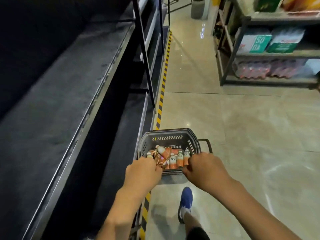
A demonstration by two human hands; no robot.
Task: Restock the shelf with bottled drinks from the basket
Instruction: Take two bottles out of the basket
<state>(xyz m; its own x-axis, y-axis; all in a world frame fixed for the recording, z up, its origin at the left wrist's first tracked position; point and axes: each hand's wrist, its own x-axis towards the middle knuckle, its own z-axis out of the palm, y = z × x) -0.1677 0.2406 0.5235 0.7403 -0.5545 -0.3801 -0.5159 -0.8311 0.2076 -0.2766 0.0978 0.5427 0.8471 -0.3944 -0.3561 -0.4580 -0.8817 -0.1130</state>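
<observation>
The left hand [143, 172] is reaching onto the bottles [173, 161] at the near-left corner of the basket [167, 134]. The right hand [206, 170] is curling its fingers down at the near-right edge. Whether either is gripping a bottle cannot be told. The picking step appears to be under way. Next, each hand is likely needing a firm hold before lifting toward the dark shelf [52, 110] at the left.

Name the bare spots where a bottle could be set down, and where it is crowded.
Bare: the dark shelf left of the basket; the floor tiles to its right. Crowded: the basket, packed with bottles, left hand and right hand at its near rim.
</observation>
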